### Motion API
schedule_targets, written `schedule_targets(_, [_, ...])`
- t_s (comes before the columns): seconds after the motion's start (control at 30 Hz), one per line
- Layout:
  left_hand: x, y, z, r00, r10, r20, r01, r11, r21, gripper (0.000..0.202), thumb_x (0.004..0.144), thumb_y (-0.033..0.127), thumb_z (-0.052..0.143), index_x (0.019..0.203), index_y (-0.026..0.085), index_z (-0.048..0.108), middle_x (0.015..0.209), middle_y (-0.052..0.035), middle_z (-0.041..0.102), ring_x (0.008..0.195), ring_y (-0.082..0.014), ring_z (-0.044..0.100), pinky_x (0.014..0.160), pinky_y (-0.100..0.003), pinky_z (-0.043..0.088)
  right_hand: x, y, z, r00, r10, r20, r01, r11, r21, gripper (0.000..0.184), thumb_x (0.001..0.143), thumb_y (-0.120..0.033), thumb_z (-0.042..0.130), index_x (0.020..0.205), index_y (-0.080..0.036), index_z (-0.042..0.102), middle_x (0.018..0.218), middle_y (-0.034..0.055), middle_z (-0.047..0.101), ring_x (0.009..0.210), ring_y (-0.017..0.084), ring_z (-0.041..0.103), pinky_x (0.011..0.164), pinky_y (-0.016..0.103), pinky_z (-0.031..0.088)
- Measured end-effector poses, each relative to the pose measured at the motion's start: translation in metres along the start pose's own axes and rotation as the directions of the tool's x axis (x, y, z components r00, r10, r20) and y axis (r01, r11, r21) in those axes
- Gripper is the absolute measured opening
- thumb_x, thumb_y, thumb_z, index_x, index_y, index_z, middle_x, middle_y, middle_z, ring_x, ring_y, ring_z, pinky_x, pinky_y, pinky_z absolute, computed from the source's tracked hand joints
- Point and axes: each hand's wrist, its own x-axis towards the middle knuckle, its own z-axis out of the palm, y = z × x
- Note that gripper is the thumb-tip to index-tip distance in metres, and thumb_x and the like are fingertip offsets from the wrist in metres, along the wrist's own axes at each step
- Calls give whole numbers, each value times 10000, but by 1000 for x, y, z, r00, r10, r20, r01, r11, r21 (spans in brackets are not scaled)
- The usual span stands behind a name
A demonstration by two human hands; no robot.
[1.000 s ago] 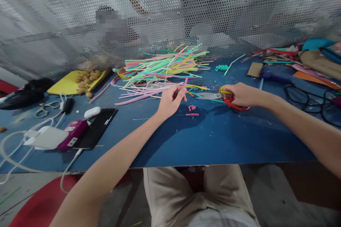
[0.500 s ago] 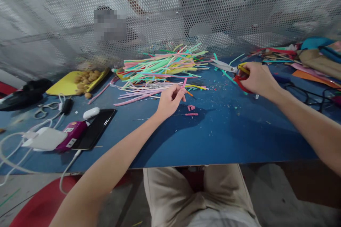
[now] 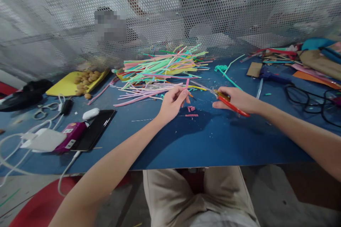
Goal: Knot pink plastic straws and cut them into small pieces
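My left hand (image 3: 174, 101) pinches a short pink pipe cleaner (image 3: 187, 83) between thumb and fingers, its end pointing up. My right hand (image 3: 234, 99) is closed round the red and yellow handles of a pair of scissors (image 3: 231, 105). Their blades point left toward the pink piece, blurred and a little short of my left fingers. Below my left hand lie small cut pink pieces (image 3: 191, 108) and a pink row (image 3: 191, 115) on a thin wire. Behind it is a heap of pastel pipe cleaners (image 3: 162, 65).
A teal coil (image 3: 221, 68) lies behind the scissors. To the right are a blue glue gun (image 3: 277, 76), cardboard (image 3: 254, 69) and black cable. At left are a phone (image 3: 94, 129), white charger (image 3: 46, 138) and yellow tray (image 3: 62, 83) of brown balls. Perforated metal (image 3: 165, 10) stands behind.
My right hand has brought the scissors left and nearer to me, toward my left hand. The teal coil, cardboard and glue gun are now uncovered. My left hand has shifted slightly right.
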Motion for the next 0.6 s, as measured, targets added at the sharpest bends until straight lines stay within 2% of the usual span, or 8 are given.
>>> schedule_targets(0.23, [-7, 12, 7, 993, -38, 110, 40, 999, -20, 364, 914, 522, 641, 844, 169, 691, 641, -23, 665, 551, -104, 568, 544, -234, 460, -8, -9, 13, 995, -30, 92, 20, 993, 114, 504, 736, -691, 695, 779, -231, 495, 672, -52, 430, 608, 129, 370, 578, 284, 318])
schedule_targets(0.43, [-9, 18, 5, 986, -54, 157, 56, 998, -9, 372, 893, 522, 670, 825, 159, 715, 615, -31, 666, 582, -129, 632, 635, -271, 547, -10, -12, 18, 987, -60, 150, 31, 981, 189, 457, 737, -626, 725, 842, -230, 522, 703, -49, 448, 625, 130, 373, 568, 275, 317])
schedule_targets(0.6, [-10, 18, 4, 984, -37, 173, 28, 998, 54, 381, 906, 528, 649, 802, 167, 714, 606, -33, 676, 604, -140, 653, 646, -279, 553, -12, -15, 17, 983, -62, 175, 27, 980, 198, 464, 737, -633, 723, 865, -234, 523, 702, -48, 444, 624, 135, 374, 569, 275, 322])
